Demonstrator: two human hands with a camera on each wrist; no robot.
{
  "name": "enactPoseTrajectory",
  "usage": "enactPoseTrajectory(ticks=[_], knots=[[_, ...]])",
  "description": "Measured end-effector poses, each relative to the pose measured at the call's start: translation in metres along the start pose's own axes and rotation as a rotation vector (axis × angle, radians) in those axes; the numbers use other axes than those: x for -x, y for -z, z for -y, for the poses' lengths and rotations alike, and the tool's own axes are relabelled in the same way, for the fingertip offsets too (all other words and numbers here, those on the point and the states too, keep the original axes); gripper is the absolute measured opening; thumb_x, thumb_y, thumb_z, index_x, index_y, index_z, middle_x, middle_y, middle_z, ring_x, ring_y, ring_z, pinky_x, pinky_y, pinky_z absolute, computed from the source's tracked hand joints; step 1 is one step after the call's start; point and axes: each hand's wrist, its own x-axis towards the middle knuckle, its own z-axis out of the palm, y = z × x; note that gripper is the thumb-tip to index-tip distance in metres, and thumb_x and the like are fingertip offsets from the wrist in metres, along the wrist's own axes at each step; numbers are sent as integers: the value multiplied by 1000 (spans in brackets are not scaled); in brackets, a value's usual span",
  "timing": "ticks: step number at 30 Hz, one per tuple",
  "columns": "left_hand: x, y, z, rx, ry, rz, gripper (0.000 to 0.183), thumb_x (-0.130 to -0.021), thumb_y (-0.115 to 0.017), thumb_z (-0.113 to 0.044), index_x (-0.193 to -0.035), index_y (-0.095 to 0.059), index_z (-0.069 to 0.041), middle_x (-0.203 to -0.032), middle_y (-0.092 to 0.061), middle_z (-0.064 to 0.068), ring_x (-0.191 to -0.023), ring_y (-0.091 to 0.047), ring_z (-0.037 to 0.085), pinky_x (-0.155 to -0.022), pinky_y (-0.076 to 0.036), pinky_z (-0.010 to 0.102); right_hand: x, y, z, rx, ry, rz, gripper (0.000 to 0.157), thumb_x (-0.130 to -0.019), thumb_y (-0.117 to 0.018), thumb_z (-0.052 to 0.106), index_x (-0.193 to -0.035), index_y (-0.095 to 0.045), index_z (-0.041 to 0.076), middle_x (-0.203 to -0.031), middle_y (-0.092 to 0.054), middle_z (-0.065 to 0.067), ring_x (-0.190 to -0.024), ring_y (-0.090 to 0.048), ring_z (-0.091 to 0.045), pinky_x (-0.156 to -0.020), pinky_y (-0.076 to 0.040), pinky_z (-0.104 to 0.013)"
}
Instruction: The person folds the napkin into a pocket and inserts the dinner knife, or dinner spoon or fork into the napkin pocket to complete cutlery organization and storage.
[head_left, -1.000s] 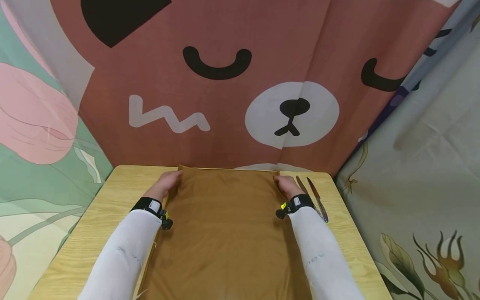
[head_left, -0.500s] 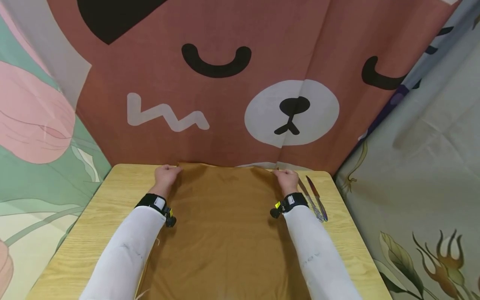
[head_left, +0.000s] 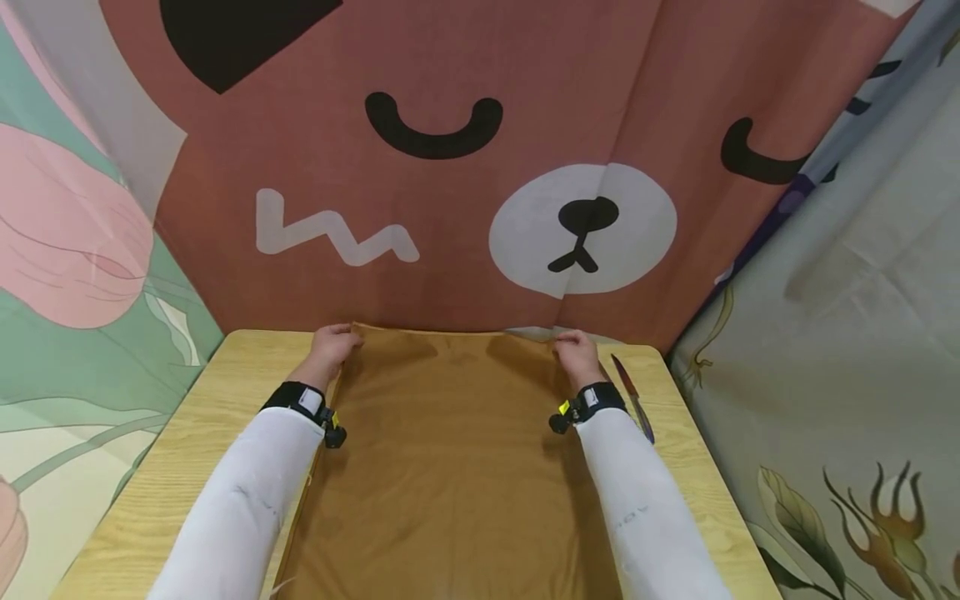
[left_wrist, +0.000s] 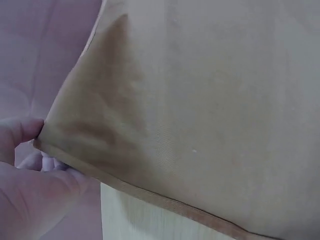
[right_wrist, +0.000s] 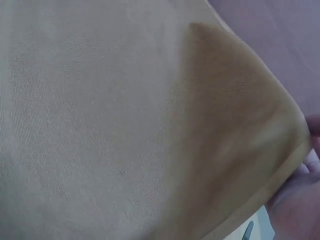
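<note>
A brown cloth with hemmed edges lies lengthwise over the middle of the wooden table, its far edge near the back. The left hand pinches the far left corner between thumb and fingers; in the left wrist view the corner of the cloth is drawn up into shallow folds beside the fingertips. At the far right corner the right hand pinches the cloth the same way. The right wrist view shows that corner of the cloth raised, with part of the hand cut off by the frame.
A knife lies on the table to the right of the right hand, and the right wrist partly hides another utensil beside it. Bare wood of the table shows on both sides. A bear-print curtain hangs right behind the table's far edge.
Both hands have shifted slightly away from the body and up, carrying the cloth's far corners with them. The far edge is now straighter and pulled wider, and the right hand has moved a little right.
</note>
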Motion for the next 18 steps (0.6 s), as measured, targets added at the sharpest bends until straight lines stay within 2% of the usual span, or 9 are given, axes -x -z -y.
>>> enactPoseTrajectory(ticks=[3,6,8,10,13,15,18], knots=[[-1,2,-2,-15,38,-5,44,-91,-60,-15,-132,-56,1,-143,-43,14,-128,-41,29,-108,-36,48,-2,1,4,-30,-35,30,34,-92,-62,13,-126,-60,7,-125,-58,-12,-105,-52,-27,-85,-46,-37],[-1,1,-4,-31,12,-32,29,-90,-58,-18,-110,-62,2,-122,-48,12,-114,-42,28,-99,-38,45,-5,4,6,-72,-88,63,45,-91,-61,15,-136,-55,10,-132,-54,-10,-108,-50,-28,-87,-46,-38],[1,1,-7,-38,-5,-40,24,-91,-59,-22,-98,-60,1,-111,-46,8,-107,-42,27,-92,-38,43,-8,6,7,-99,-121,73,49,-91,-61,17,-139,-53,11,-139,-51,-10,-116,-47,-29,-96,-44,-43],[2,1,-11,-41,-3,-44,24,-91,-61,-27,-93,-58,-3,-106,-45,6,-104,-43,26,-89,-39,44,-11,8,8,-119,-151,75,49,-90,-62,18,-138,-55,11,-142,-49,-8,-123,-44,-28,-103,-40,-47],[3,1,-16,-69,-3,-49,29,-92,-62,-35,-95,-59,-6,-104,-44,5,-100,-44,25,-82,-42,43,-15,10,10,-130,-179,50,42,-89,-63,20,-129,-63,8,-135,-52,-7,-121,-44,-27,-103,-39,-47],[4,2,-20,-101,-15,-55,33,-94,-60,-37,-102,-62,-6,-105,-46,7,-99,-46,26,-78,-43,41,-16,12,14,-122,-190,33,31,-87,-64,21,-113,-68,5,-119,-55,-7,-113,-46,-28,-96,-42,-46],[7,4,-26,-156,-52,-59,38,-96,-57,-36,-117,-65,-6,-117,-52,11,-104,-49,27,-84,-46,41,-16,14,20,-75,-192,19,21,-86,-64,23,-87,-61,2,-94,-48,-8,-99,-46,-29,-82,-40,-43]])
